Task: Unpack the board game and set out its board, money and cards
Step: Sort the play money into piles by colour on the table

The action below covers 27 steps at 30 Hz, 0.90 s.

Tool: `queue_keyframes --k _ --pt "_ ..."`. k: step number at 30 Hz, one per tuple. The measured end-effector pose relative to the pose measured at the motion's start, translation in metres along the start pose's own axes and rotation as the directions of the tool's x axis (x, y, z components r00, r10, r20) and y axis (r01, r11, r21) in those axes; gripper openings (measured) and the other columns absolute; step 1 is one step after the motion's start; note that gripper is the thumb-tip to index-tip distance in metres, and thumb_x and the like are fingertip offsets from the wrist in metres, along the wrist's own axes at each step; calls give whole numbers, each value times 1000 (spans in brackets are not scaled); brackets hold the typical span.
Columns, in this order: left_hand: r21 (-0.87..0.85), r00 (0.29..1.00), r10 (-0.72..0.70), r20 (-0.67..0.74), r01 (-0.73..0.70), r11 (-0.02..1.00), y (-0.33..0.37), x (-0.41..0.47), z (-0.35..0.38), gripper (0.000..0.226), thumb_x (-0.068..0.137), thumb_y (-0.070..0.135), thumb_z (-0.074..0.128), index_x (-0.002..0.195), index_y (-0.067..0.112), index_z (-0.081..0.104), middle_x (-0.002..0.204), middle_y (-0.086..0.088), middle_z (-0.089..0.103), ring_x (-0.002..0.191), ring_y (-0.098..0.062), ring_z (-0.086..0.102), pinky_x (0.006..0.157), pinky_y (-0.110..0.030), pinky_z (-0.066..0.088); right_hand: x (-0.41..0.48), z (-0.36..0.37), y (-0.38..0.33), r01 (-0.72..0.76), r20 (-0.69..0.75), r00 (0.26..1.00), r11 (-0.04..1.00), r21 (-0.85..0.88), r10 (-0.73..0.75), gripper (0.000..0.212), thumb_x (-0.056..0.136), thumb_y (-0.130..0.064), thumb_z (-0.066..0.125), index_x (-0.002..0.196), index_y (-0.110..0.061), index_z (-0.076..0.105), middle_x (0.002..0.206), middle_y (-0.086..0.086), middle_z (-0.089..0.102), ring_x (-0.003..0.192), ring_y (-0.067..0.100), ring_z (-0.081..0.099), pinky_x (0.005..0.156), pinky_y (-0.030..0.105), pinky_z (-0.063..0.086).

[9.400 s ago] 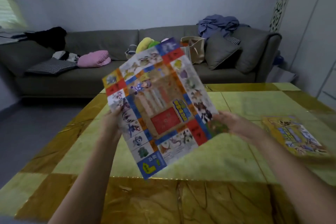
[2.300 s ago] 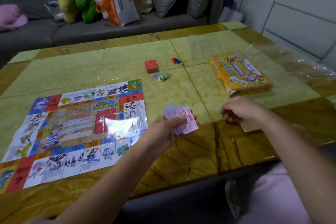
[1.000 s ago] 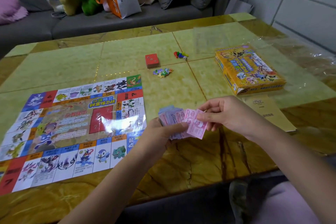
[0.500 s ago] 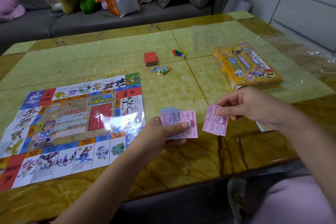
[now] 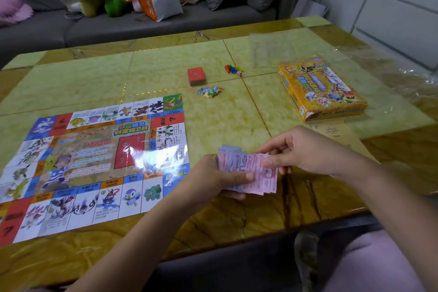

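Observation:
The colourful game board (image 5: 94,161) lies flat on the left of the table. My left hand (image 5: 213,178) grips a fanned stack of pink and blue play money (image 5: 248,173) just right of the board. My right hand (image 5: 301,149) pinches the top pink notes at the stack's right edge. A red deck of cards (image 5: 196,76) sits further back in the middle. Beside it lie small cut-out tokens (image 5: 210,91) and coloured pawns with a die (image 5: 233,70). The yellow game box (image 5: 320,89) stands at the right.
A yellow marble-pattern table (image 5: 213,54) holds everything. A beige leaflet (image 5: 336,133) lies in front of the box, clear plastic wrap (image 5: 403,73) at the far right. A grey sofa (image 5: 94,26) with plush toys, a bag and cushions stands behind.
Half a second ago my right hand held one pink note apart to the right; now it is back at the stack, pinching its top notes. The left hand has stayed in place.

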<state>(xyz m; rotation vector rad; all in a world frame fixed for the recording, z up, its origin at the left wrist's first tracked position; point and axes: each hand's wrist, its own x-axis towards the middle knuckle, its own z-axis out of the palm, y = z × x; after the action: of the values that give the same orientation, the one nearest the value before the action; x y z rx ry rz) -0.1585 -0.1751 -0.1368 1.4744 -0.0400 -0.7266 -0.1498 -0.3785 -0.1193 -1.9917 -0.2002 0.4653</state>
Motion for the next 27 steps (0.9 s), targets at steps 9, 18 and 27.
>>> queue_keyframes --k 9,18,27 --pt "-179 997 -26 -70 13 984 -4 5 2 20 86 22 62 99 6 65 88 -9 75 83 -19 72 63 -23 58 4 2 5 -73 -98 993 997 -20 71 4 81 -12 73 79 -14 72 57 1 67 49 11 59 48 19 47" --pt "-540 992 -128 -17 99 836 0 12 -7 33 88 9 51 117 -7 53 107 -26 67 90 -34 68 73 -38 59 23 -21 32 -119 -443 849 921 370 288 4 84 1 67 85 -1 64 67 9 63 44 7 59 45 17 50" --pt "-594 994 -108 -28 71 801 -3 11 -13 20 95 -1 41 110 -6 54 103 -27 68 82 -33 71 73 -40 59 25 -6 33 -388 -658 753 798 -461 -14 20 88 -22 65 101 -9 58 106 6 55 86 26 58 68 31 40"
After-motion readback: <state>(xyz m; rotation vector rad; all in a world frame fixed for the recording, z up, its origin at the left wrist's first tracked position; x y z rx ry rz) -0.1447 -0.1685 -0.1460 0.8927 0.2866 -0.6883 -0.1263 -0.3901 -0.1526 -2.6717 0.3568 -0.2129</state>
